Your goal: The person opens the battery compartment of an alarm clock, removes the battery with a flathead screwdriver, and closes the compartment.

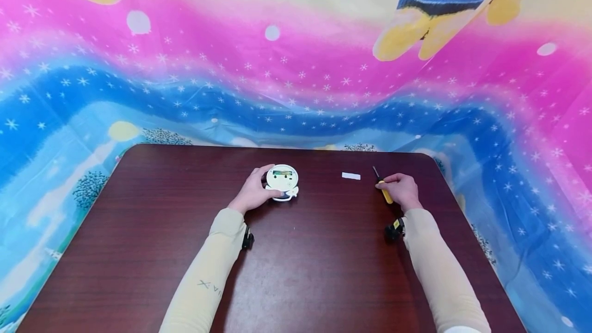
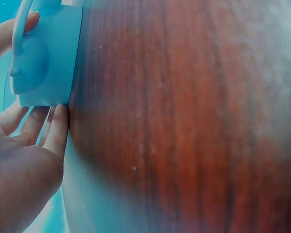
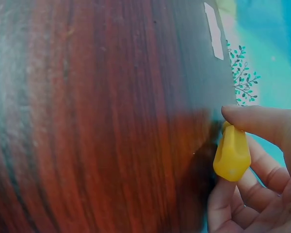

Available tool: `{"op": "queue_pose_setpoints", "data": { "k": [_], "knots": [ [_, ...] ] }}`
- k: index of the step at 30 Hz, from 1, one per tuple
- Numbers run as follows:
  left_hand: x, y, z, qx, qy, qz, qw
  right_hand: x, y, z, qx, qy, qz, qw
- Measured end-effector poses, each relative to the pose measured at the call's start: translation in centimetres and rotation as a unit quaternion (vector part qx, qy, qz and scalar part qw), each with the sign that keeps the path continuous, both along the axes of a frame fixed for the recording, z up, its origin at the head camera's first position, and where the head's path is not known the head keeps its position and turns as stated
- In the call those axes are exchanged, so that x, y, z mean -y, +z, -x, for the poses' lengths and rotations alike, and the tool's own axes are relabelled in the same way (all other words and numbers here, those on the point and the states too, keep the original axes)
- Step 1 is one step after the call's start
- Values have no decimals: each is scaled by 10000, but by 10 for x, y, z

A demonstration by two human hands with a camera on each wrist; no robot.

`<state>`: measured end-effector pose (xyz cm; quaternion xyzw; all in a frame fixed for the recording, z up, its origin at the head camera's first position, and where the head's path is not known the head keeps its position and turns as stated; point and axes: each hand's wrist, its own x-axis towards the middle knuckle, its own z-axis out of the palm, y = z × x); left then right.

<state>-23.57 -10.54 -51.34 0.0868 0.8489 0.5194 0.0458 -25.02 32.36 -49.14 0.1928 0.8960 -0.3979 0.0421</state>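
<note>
My left hand (image 1: 254,190) grips a white round-bodied device (image 1: 290,182) from its left side, thumb over the lower part and fingers round the far edge. In its upturned face a slot lies uncovered, with a green-and-gold battery (image 1: 282,172) inside. The left wrist view shows the device's flat side (image 2: 63,58) and a curved white bar (image 2: 20,29), with fingertips at its edge. Over at the right, my right hand (image 1: 402,190) pinches a screwdriver (image 1: 386,195) by its yellow and black handle, the metal shaft pointing away from me. Its handle end (image 3: 232,158) faces the right wrist camera.
A small white rectangular strip (image 1: 351,176) lies flat on the dark red-brown wooden table (image 1: 314,266), between the device and the screwdriver. Behind the table's far edge hangs a colourful patterned cloth (image 1: 287,81), which also runs down both sides.
</note>
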Motion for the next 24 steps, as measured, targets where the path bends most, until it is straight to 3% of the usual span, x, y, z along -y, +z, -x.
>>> {"op": "queue_pose_setpoints", "data": {
  "k": [24],
  "knots": [
    [0, 2, -2, 46, 5, -41, 10000, 0, 3, -2, 52, 132, -143, 9998]
  ]
}}
